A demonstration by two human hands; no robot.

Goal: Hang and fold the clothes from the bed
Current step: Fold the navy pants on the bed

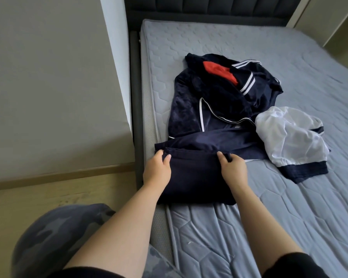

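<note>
- Plainly, left hand (157,169) and right hand (234,167) each pinched a far corner of the navy garment (197,177) — fingers (166,159) curled.
- It lay on the bed (289,217), long axis hand to hand, nearer than the fingers.

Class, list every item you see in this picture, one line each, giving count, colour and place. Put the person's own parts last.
mattress: one, grey-blue, quilted, fills the right of the view
headboard: one, dark grey, far end of the bed
floor: one, light wood, left of the bed
striped jacket: one, navy with white stripes, middle of the mattress
red cloth: one, red, showing among the jacket's far folds
white garment: one, white with navy hem, right of the jacket
folded garment: one, navy, near edge of the mattress
knee: one, in grey patterned cloth, lower left
left hand: one, grips the folded garment's far left corner
right hand: one, grips its far right corner
</note>
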